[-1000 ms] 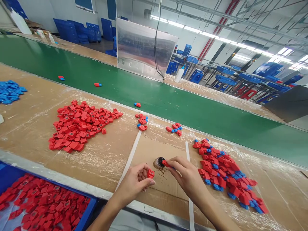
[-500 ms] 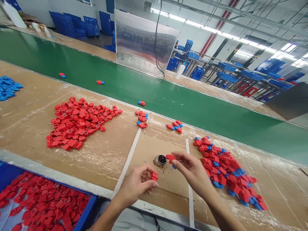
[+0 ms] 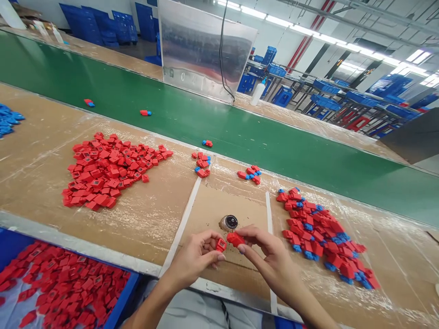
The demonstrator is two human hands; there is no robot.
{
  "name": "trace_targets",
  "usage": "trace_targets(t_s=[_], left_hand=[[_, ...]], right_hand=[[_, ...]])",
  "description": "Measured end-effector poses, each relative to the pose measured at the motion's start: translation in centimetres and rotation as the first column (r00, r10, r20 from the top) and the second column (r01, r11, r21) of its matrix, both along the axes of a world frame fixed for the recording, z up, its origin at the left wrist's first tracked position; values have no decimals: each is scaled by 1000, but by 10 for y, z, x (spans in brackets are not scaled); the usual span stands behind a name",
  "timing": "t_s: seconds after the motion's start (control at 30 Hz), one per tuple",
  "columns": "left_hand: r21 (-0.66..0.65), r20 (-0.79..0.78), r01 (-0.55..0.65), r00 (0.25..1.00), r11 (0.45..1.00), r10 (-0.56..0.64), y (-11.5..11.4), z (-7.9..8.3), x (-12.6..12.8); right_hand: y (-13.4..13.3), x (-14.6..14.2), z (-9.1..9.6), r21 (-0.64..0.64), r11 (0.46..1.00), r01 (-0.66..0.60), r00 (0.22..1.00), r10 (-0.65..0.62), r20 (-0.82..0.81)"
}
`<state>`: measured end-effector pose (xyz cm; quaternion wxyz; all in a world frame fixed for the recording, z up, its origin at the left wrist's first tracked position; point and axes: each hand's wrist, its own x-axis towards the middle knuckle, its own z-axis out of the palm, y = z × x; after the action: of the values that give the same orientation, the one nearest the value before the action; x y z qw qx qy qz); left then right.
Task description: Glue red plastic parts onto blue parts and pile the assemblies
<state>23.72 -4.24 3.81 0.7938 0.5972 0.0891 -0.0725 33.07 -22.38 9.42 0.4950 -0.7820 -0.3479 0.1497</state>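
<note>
Between the thumb and fingers of my left hand (image 3: pixel 197 253) is a small red hollow block (image 3: pixel 221 245), its square opening facing up. My right hand (image 3: pixel 269 253) pinches a red plastic piece (image 3: pixel 235 238) close beside that block; whether the two touch I cannot tell. My right fingers hide part of the piece. Just beyond both hands stands a small round jar (image 3: pixel 229 222) with a dark top, on a cardboard sheet (image 3: pixel 212 205) sprinkled with dark specks.
Loose red blocks (image 3: pixel 106 171) are heaped at left, above a blue bin (image 3: pixel 120 297) of more. Red-and-blue pieces (image 3: pixel 325 233) lie piled at right, with small clusters (image 3: pixel 252 173) near the green conveyor belt (image 3: pixel 291 141). Blue parts (image 3: pixel 8 119) lie far left.
My right hand has moved left and toward me, bringing its red piece from beside the jar to the block in my left hand. Pieces on the belt have shifted slightly right.
</note>
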Motion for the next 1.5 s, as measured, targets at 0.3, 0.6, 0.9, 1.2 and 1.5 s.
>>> trace_targets(t_s=[0.3,0.6,0.9,1.2,1.5], left_hand=[[9,8,13,1000,1000,-13,0,4,0],[45,-28,57,998,997,-56,0,4,-2],[146,-70,129,990,981,-120,6,1,-4],[138,-163,281,952,950,-258,22,19,6],[986,110,-117,992,120,67,112,61,137]], right_hand=[[4,-11,-9,-38,997,-71,984,76,164],[4,-14,-11,-92,986,-137,972,152,178],[4,-24,-29,-114,983,-142,957,166,240],[4,-30,-31,-79,995,-53,942,76,327],[-86,129,21,-223,811,540,730,-320,604]])
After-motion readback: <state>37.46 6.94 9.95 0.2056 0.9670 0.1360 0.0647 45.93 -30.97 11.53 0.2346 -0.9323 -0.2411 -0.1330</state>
